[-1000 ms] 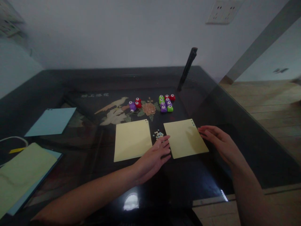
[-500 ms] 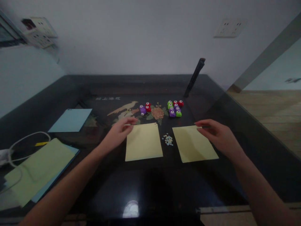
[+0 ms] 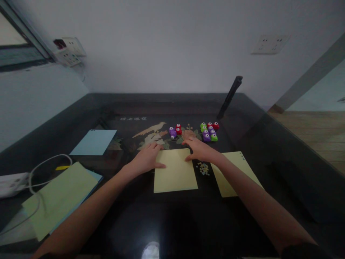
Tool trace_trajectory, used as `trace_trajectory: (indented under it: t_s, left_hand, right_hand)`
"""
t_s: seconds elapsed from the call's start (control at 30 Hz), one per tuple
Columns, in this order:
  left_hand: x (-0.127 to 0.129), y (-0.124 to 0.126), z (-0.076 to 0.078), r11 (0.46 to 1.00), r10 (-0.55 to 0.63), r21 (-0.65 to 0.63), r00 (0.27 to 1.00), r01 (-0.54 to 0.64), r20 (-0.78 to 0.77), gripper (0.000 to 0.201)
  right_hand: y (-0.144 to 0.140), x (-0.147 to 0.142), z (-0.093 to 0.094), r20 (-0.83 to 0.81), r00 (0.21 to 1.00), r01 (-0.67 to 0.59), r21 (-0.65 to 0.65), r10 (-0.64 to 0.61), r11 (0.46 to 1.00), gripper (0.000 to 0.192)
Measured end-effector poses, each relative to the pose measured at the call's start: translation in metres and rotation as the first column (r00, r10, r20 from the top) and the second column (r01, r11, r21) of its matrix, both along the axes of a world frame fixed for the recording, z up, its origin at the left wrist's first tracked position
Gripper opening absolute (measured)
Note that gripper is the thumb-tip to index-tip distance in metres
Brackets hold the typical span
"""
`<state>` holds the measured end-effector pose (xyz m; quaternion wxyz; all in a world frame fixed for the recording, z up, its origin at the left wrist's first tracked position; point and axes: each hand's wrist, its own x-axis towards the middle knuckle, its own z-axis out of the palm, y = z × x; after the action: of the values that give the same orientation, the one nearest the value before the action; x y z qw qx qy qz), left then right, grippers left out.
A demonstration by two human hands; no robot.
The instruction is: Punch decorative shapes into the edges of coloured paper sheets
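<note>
At table centre, both hands now sit on the middle yellow sheet (image 3: 175,170); left hand (image 3: 147,158) rests at its 10 o'clock corner, fingers flat and spread loosely, thumb lying along the left edge; right hand (image 3: 201,150) presses the 1 o'clock corner, fingers together and palm down, nothing pinched in either hand.

Change noted: half a second ago the right hand hovered over the second yellow sheet (image 3: 237,172) at 3 o'clock; it has since crossed over to join the left, forearm now lying across that second sheet; a second ago the left hand sat between the two sheets, then moved to the middle sheet's far left corner, where it stays. Reading: attention has shifted from the right sheet to the middle one, which looks steadied or squared by both hands.

Between the two sheets, small paper confetti (image 3: 203,168) lies loose on the black table (image 3: 167,223); at 12 o'clock, a small cluster of punches (image 3: 175,130) and a larger cluster (image 3: 209,131), untouched; at 9 o'clock, blue sheet (image 3: 93,142); at 8 o'clock, stacked paper (image 3: 58,196) and white cable (image 3: 40,169).
</note>
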<state>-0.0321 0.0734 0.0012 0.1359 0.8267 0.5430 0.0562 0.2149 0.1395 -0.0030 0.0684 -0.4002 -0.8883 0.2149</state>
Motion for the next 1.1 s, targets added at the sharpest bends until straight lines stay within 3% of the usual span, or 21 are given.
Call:
trace_trajectory:
  t_s: [0.23, 0.53, 0.7, 0.97, 1.1]
  left_hand:
    - [-0.002, -0.001, 0.002, 0.998, -0.005, -0.065, 0.999, 0.008, 0.049, 0.061]
    - [0.001, -0.007, 0.005, 0.999, -0.045, -0.021, 0.998, 0.046, 0.032, 0.053]
    - [0.001, -0.004, 0.001, 1.000, -0.010, 0.003, 0.993, 0.010, 0.119, 0.034]
    - [-0.006, 0.012, 0.004, 0.976, 0.128, -0.209, 0.932, -0.058, 0.339, 0.017]
    - [-0.015, 0.018, 0.008, 0.935, 0.238, -0.351, 0.832, -0.056, 0.501, 0.022]
  right_hand:
    - [-0.003, 0.003, 0.001, 0.027, 1.000, 0.008, -0.060, -0.007, 0.998, 0.049]
    - [-0.003, 0.009, -0.001, -0.004, 1.000, -0.010, -0.086, 0.010, 0.996, 0.036]
    - [0.000, 0.008, -0.003, -0.035, 0.999, -0.004, -0.108, 0.000, 0.994, 0.027]
    - [0.007, 0.012, 0.000, -0.127, 0.991, 0.014, -0.255, -0.048, 0.967, 0.010]
    - [0.007, 0.021, 0.011, -0.232, 0.969, -0.021, -0.424, -0.086, 0.905, 0.017]
